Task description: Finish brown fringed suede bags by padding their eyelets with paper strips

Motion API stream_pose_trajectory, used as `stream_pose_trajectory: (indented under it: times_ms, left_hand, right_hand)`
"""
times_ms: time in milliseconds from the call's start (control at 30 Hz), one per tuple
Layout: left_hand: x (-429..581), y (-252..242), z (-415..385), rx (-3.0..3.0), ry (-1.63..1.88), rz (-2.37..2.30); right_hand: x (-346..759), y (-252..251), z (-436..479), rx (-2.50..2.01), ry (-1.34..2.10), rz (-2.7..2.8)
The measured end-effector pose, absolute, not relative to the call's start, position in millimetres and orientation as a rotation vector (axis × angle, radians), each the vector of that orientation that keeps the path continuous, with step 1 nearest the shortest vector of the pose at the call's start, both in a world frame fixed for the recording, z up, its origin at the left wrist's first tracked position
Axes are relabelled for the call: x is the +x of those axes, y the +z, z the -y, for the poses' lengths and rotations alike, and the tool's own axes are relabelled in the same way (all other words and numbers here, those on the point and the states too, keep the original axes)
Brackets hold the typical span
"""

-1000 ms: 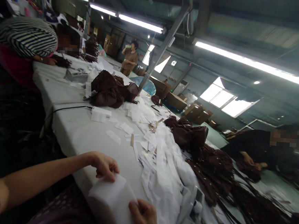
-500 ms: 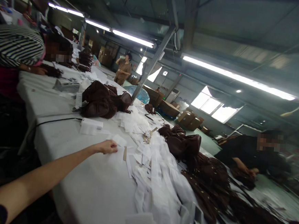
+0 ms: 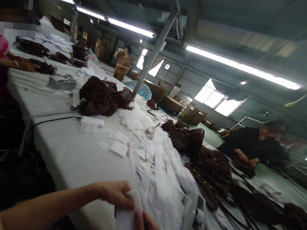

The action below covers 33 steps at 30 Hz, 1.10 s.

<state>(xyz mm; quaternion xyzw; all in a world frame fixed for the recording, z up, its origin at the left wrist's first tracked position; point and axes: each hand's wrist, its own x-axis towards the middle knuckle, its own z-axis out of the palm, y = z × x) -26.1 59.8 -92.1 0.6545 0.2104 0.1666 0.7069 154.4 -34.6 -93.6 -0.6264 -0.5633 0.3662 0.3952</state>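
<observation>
The left hand [image 3: 118, 193] pinched the top of a folded white sheet [image 3: 125, 223], its thumb lying on the near face. The right hand [image 3: 147, 228], just beside it and lower, gripped the sheet's right edge, so the sheet stood between the two hands, above the near edge of the table [image 3: 73, 151]. Ahead of the left hand lay a small white square [image 3: 119, 149] with a narrow brown strip [image 3: 128, 150] just beside it. To the right of the right hand were long white strips [image 3: 161, 186] and a grey device [image 3: 193, 215]; dark brown bags [image 3: 185, 135] lay farther beyond.
</observation>
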Motion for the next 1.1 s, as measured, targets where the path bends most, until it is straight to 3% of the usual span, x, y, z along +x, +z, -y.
stream_pose_trajectory:
  times_ms: [133,467,700,900,1100]
  left_hand:
    - [-45,-91,-67,1.314,0.455,-0.635]
    - [-50,-95,-47,1.338,0.396,-0.677]
    - [-55,-104,-43,1.448,0.354,-0.683]
    - [-57,-68,-34,2.162,0.582,-0.809]
    - [-33,-68,-20,2.383,0.077,-0.503]
  right_hand:
    - [164,-85,38,-1.541,1.188,1.451]
    - [167,-88,53,-1.502,1.438,1.325]
    - [168,-86,60,-1.512,1.392,1.416]
    - [154,-84,63,-1.468,1.320,1.572]
    - [138,-82,71,-1.484,1.077,1.861]
